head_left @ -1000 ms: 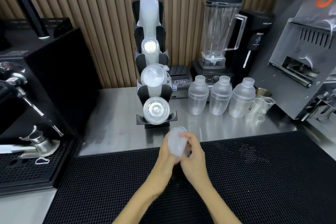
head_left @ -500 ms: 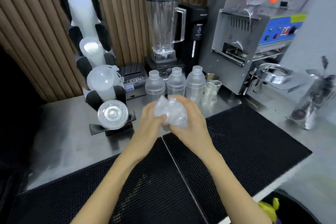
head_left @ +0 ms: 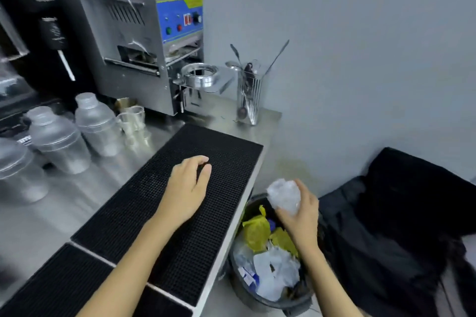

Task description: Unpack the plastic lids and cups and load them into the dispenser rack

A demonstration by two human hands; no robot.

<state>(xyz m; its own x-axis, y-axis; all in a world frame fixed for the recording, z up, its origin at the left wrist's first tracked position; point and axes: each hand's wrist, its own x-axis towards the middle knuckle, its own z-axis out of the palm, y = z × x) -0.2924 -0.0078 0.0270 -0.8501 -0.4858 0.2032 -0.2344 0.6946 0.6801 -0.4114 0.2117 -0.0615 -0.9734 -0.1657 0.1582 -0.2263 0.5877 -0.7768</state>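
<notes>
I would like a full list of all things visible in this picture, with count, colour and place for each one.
crumpled plastic wrap: 1, clear, in the right hand, above the bin
waste bin: 1, dark, on the floor beside the counter end, holding yellow and white rubbish
bar mats: at least 2, black, on the front of the counter
counter: 1, steel, left and centre
shaker bottles: 3 in view, frosted clear, left on the counter
measuring cups: several, clear, right of the shakers
sealing machine: 1, steel with blue panel, at the back
spoon holder: 1, clear, with long spoons, at the counter's far right corner
dark cloth: 1, black, lower right
left hand: 1, over the mat, holding nothing
right hand: 1, grips the wrap
</notes>
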